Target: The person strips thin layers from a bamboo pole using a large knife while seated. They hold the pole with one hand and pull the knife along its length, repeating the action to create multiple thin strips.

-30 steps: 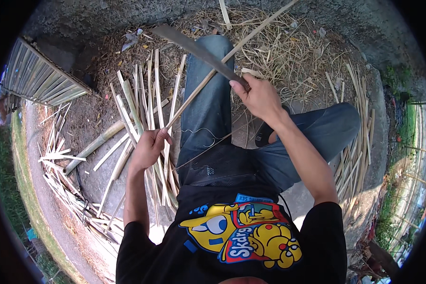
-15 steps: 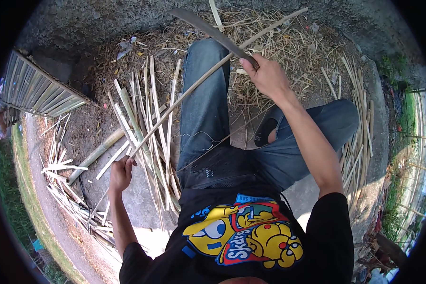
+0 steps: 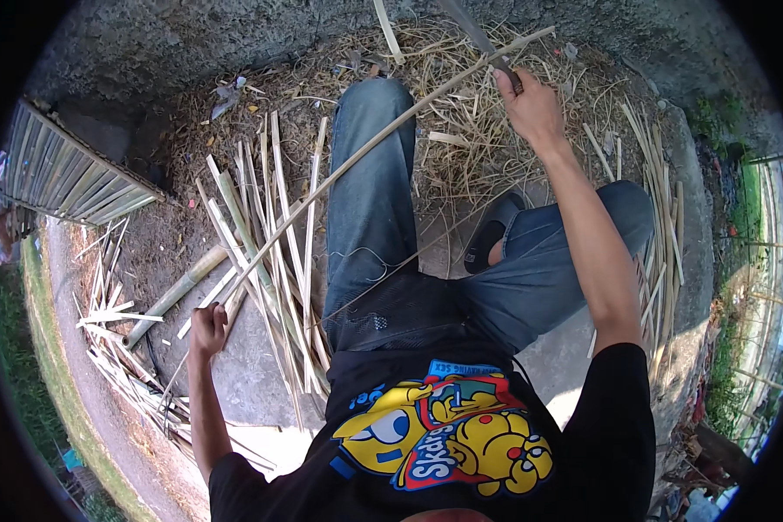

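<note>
A long, thin bamboo strip [image 3: 365, 150] slants from lower left to upper right across my raised left knee. My left hand [image 3: 208, 330] is closed round its lower end. My right hand [image 3: 533, 111] grips the dark handle of a machete [image 3: 470, 28], close to the strip's far end. The machete's blade points up and away, crossing the strip, and its tip runs near the wall. Whether the blade touches the strip, I cannot tell.
Split bamboo strips [image 3: 270, 217] lean in a bunch left of my leg, beside a thicker bamboo pole [image 3: 178, 291]. More strips [image 3: 665, 235] lie at the right. Shavings [image 3: 470, 113] cover the ground before the concrete wall [image 3: 261, 35]. A bamboo panel [image 3: 78, 170] stands far left.
My right hand has moved away and to the right with the machete, toward the strip's far end. The blade has swung more upright. My left hand has shifted slightly nearer and to the left.
</note>
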`<state>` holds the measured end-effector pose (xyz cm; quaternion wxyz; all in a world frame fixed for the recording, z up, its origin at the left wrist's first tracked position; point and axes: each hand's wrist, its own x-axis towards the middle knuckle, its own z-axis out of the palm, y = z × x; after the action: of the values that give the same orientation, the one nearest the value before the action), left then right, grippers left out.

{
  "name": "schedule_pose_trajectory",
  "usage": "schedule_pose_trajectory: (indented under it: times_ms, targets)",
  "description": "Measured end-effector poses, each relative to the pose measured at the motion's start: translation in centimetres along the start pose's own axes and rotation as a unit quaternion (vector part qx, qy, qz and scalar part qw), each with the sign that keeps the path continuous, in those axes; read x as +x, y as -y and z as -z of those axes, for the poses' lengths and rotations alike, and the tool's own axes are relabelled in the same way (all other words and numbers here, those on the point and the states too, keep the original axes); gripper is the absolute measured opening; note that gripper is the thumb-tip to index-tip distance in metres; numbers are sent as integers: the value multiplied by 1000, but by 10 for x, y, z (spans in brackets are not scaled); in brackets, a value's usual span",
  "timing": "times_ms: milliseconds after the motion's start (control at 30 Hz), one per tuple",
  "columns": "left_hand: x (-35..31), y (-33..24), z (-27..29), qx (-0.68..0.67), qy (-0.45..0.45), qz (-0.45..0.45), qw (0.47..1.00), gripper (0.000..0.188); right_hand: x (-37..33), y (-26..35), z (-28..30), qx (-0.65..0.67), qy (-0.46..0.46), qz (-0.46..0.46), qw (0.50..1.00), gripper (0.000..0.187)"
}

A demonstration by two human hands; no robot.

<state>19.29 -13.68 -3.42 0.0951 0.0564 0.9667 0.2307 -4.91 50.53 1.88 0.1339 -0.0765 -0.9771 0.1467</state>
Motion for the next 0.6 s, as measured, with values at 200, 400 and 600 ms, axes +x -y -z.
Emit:
schedule_pose_trajectory:
  times_ms: [200, 400, 600]
  targets:
    - [-19, 22, 2, -33, -3, 22, 999, 57, -33, 4, 13, -21, 63, 73, 995, 57]
    - [-6, 15, -3, -12, 14, 8, 1000, 52, -66, 21, -4, -7, 62, 143, 988, 57]
    - [-55, 71, 3, -11, -52, -7, 999, 53, -2, -31, 20, -36, 3, 17, 999, 62]
